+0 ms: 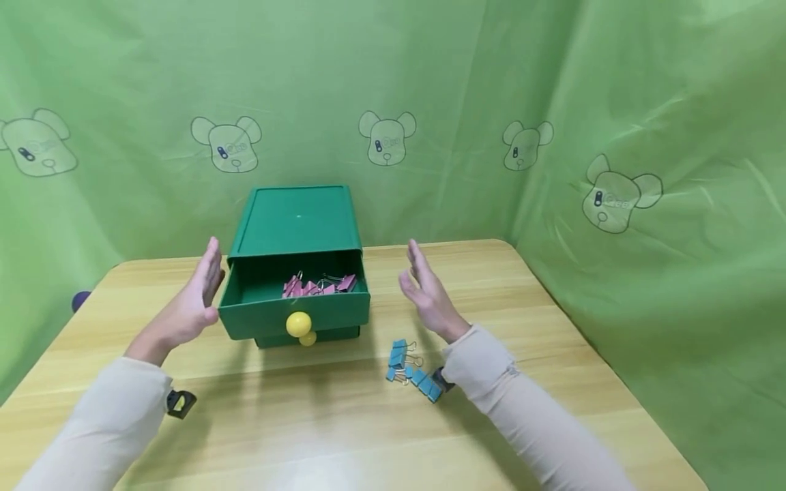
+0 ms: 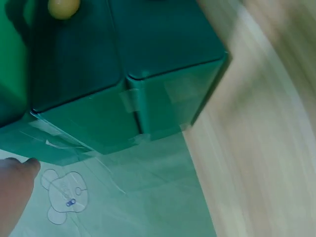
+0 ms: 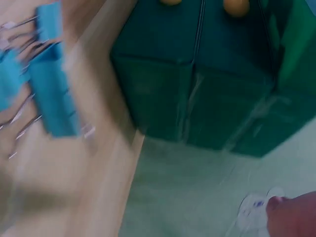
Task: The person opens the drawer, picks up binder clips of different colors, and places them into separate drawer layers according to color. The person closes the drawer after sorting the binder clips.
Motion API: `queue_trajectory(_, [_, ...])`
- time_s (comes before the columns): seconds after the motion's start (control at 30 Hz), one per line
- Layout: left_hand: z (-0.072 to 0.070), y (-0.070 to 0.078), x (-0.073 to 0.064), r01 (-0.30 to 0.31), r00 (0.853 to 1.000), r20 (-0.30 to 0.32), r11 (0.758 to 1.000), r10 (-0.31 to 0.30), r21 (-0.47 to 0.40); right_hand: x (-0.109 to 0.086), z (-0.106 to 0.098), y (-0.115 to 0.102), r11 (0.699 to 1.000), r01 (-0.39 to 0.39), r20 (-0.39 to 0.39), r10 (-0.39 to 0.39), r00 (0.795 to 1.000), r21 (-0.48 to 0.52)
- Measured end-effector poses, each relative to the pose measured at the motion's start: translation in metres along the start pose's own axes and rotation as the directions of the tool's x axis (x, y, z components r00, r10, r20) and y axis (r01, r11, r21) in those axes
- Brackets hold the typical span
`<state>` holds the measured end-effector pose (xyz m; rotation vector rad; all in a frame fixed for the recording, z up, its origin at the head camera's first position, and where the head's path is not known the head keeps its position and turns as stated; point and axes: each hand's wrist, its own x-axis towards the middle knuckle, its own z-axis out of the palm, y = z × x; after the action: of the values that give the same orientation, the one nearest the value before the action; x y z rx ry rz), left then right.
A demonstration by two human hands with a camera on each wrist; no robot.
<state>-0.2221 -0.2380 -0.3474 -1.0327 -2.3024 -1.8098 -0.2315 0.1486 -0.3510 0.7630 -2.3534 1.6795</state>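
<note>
The left hand (image 1: 189, 305) and right hand (image 1: 431, 296), fingers straight, thumbs apart, pinching nothing, flank the green drawer box (image 1: 297, 221), whose upper drawer (image 1: 258, 318) is out, apparently to make its pink binder clips (image 1: 311, 290) reachable, while blue binder clips (image 1: 398, 354) lie at near right.

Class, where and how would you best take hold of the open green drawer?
Probably best by the upper yellow knob, from the front: it is round and juts out from the front wall of the drawer, so its sides should be easy to pinch.
</note>
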Motion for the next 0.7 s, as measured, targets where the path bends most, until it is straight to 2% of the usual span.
queue_trajectory(0.07, [0.001,-0.001,0.004,-0.075,0.997,-0.028,0.997,0.074,-0.024,0.008,0.010,-0.004,0.995,0.096,0.030,-0.096,0.995,-0.018])
queue_trajectory(0.13, [0.003,-0.002,0.009,-0.144,0.989,-0.048,0.989,0.142,-0.041,0.015,0.018,-0.008,0.983,0.182,0.063,-0.181,0.981,-0.013])
queue_trajectory(0.23, [0.006,-0.004,0.013,-0.183,0.982,-0.048,0.983,0.182,-0.020,0.025,0.029,-0.011,0.962,0.274,0.126,-0.269,0.955,-0.019])
queue_trajectory(0.33, [0.008,-0.007,0.014,-0.170,0.984,-0.045,0.985,0.172,0.039,0.031,0.036,-0.009,0.948,0.317,0.167,-0.306,0.937,-0.039])
queue_trajectory(0.4, [0.011,-0.010,0.015,-0.163,0.984,-0.058,0.984,0.167,0.068,0.032,0.040,-0.007,0.944,0.326,0.169,-0.313,0.935,-0.052])
queue_trajectory(0.57, [0.016,-0.014,0.017,-0.140,0.981,-0.120,0.987,0.149,0.082,0.034,0.046,0.001,0.938,0.342,0.098,-0.335,0.937,-0.063])
queue_trajectory(0.7, [0.015,-0.011,0.015,-0.096,0.980,-0.165,0.989,0.114,0.109,0.038,0.052,0.005,0.932,0.356,0.047,-0.353,0.934,-0.071])
